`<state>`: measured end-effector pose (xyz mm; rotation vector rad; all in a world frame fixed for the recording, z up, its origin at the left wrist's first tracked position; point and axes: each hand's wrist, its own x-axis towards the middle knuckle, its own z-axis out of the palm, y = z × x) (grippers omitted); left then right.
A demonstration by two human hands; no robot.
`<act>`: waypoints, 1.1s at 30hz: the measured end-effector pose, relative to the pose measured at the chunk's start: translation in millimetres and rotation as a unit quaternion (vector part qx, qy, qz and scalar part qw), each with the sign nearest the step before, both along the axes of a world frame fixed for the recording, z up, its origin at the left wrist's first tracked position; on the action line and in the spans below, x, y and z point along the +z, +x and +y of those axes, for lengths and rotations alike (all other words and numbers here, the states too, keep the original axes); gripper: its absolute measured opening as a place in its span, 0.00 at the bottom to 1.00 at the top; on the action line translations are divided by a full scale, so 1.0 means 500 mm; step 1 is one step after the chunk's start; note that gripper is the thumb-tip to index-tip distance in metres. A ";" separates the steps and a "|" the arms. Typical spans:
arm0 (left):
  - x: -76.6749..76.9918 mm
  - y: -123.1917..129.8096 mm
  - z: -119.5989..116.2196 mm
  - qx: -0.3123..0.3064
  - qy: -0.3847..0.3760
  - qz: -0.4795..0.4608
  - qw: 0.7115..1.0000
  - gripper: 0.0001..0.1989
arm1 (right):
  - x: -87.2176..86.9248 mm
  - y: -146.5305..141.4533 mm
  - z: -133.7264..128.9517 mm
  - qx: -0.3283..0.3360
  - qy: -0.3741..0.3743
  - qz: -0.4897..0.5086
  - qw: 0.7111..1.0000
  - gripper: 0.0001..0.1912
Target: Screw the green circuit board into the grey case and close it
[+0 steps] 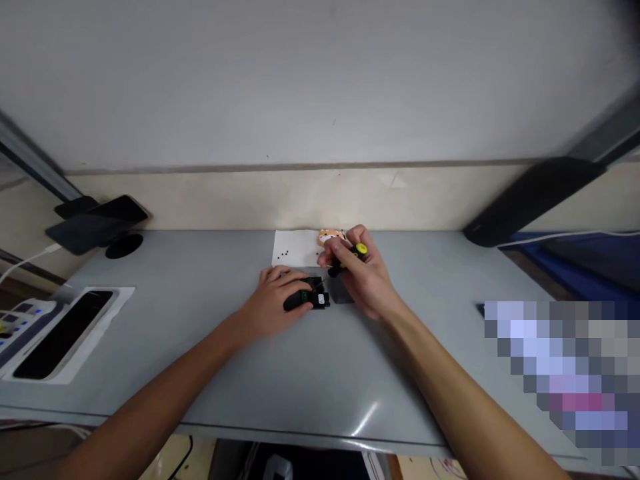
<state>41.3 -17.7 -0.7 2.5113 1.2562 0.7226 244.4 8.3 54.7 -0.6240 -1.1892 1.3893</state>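
My left hand (270, 300) rests on the grey table, its fingers closed round the left part of a small black electronic device (320, 300). Bits of green circuit board and a pale label show on the device; its exact kind is unclear. In my right hand (373, 283) is a screwdriver (359, 251) with a black and yellow handle. Its thin shaft slants down to the left, and the tip is over or on the device; contact cannot be made out. A dark flat piece (343, 292) lies partly under my right hand.
Behind the hands, a white sheet (300, 248) carries several tiny dark screws (283, 255) and an orange-and-white object (330, 236). A phone (65, 335) and a power strip (30, 323) lie at left, near a phone on a stand (97, 223). A black cylinder (535, 200) leans at right.
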 end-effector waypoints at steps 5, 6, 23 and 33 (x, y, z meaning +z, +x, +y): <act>0.001 0.001 -0.001 0.005 -0.003 0.003 1.000 0.11 | -0.008 -0.003 0.004 -0.003 0.016 -0.002 1.000 0.15; 0.001 0.001 -0.002 0.005 -0.001 0.003 1.000 0.11 | -0.007 -0.002 0.004 0.009 0.011 0.007 1.000 0.16; -0.004 -0.001 0.001 0.000 0.009 0.001 1.000 0.12 | -0.003 -0.008 -0.002 -0.018 0.022 -0.007 1.000 0.19; 0.002 -0.001 -0.001 0.000 0.004 0.005 1.000 0.10 | 0.011 0.011 -0.005 -0.011 0.032 -0.081 0.996 0.16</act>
